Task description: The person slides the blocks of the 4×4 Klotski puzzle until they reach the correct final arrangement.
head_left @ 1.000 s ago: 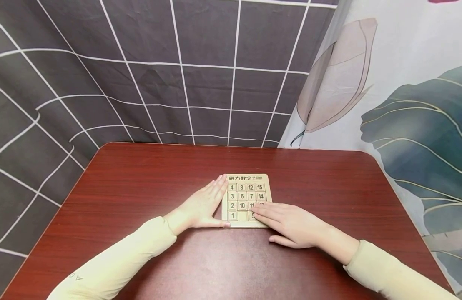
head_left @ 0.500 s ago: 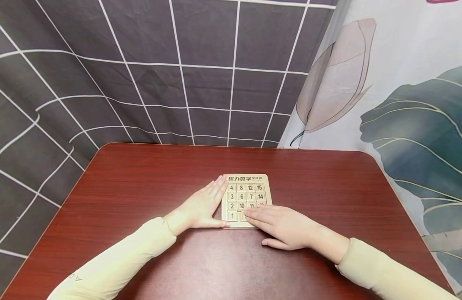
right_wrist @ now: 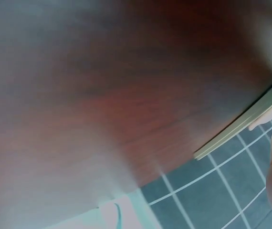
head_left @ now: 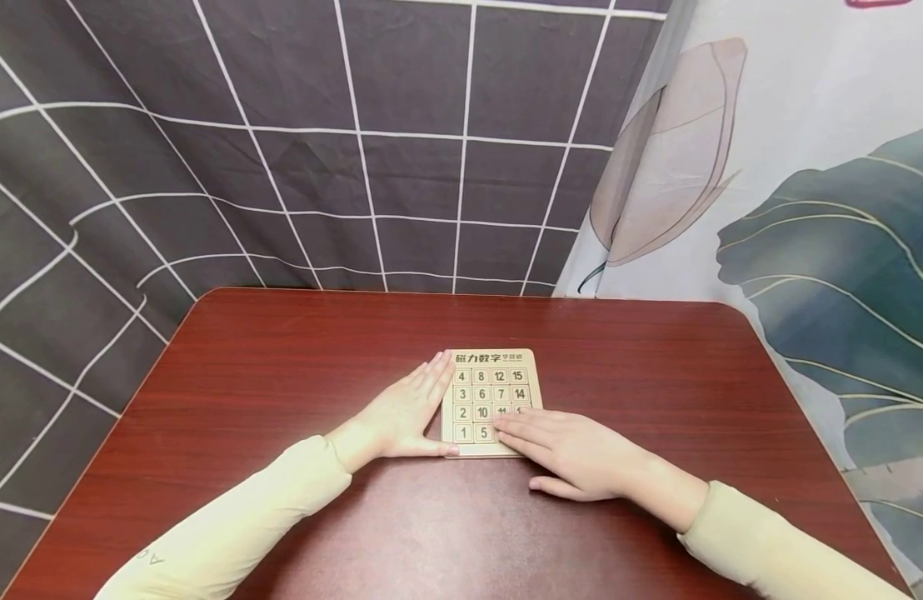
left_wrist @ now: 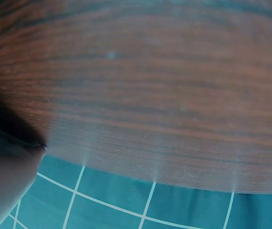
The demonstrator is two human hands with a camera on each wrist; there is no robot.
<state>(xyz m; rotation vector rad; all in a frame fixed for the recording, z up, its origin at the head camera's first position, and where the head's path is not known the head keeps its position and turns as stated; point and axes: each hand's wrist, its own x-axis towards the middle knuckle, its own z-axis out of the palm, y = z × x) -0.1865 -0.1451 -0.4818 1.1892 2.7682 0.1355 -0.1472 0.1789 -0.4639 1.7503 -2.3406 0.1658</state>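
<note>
A light wooden number slide puzzle (head_left: 482, 451) lies flat on the table, its numbered tiles in rows under a printed heading. My left hand (head_left: 396, 417) rests along its left edge, fingers straight, with the thumb at the lower left corner. From the right, my right hand (head_left: 581, 454) reaches over the lower right of the board, its straight fingertips touching the tiles. The 5 tile (head_left: 483, 433) sits beside the 1 tile (head_left: 463, 433) in the bottom row. My fingers partly cover the 11 tile (head_left: 502, 412) and hide the bottom right. The right wrist view shows the puzzle's edge (right_wrist: 241, 128).
The dark red wooden table (head_left: 296, 350) spreads around the puzzle. Behind it and at the left hangs a dark grey curtain with a white grid (head_left: 409, 175). A white curtain with large leaf prints (head_left: 844, 233) hangs at the right.
The 5 tile has slid left, from below the 11 to below the 10. My right hand went left with it, then drew back slightly right. The left hand stayed in place.
</note>
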